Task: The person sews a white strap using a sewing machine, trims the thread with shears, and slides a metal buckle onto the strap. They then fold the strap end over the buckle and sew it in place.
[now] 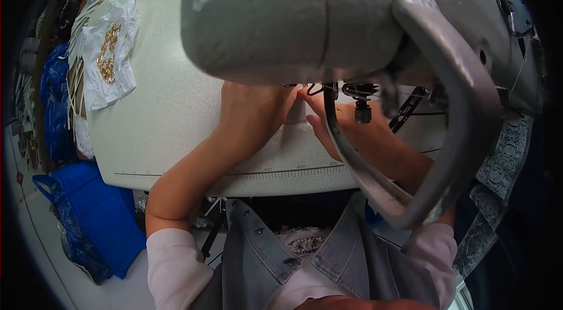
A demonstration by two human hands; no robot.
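Observation:
Under the head of a grey sewing machine, my two hands meet beside the needle area. My left hand reaches in from the left, its thumb and fingertips drawn together and partly covered by the machine head. From the right comes my right hand, its fingertips bent in against the left ones and its thumb lower down. Whatever lies between the fingertips is too small and too covered to make out. A curved metal guard arm crosses in front of my right wrist, and a dark knurled knob hangs over that hand.
White paper with gold-coloured metal pieces lies on the left of the pale table. A printed ruler scale runs along the front edge. Blue bags stand at lower left; patterned grey trim hangs at right.

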